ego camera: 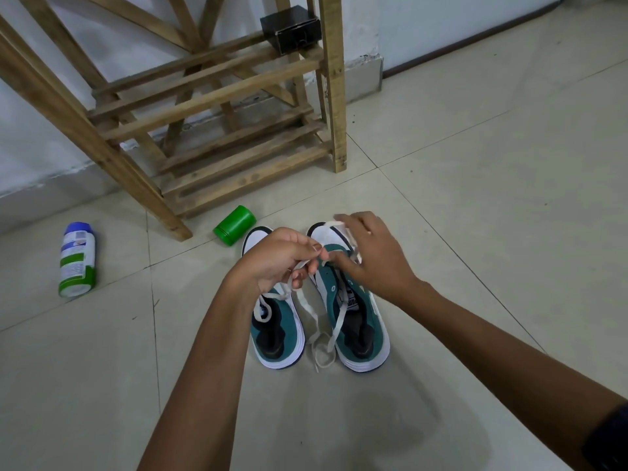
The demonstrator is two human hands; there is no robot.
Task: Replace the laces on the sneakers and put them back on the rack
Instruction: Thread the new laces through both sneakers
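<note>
Left hand (283,258) pinches white lace (307,305); blurred right hand (368,258) seemingly pinches it too, directly over right sneaker (356,329), toe pointing away

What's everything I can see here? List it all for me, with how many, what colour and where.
sneakers: 2, teal and white, side by side on the floor, toes toward the rack
lace: 1 seen loose, white, running from both hands down to the floor between the sneakers
rack: 1, bare wood, against the wall behind the sneakers
box: 1, black, on a rack shelf
jar: 1, green, lying on the floor by the rack
bottle: 1, white, blue and green, lying on the floor at left
floor: pale tiles
left hand: pinches the lace
right hand: holds the lace over the right sneaker
</note>
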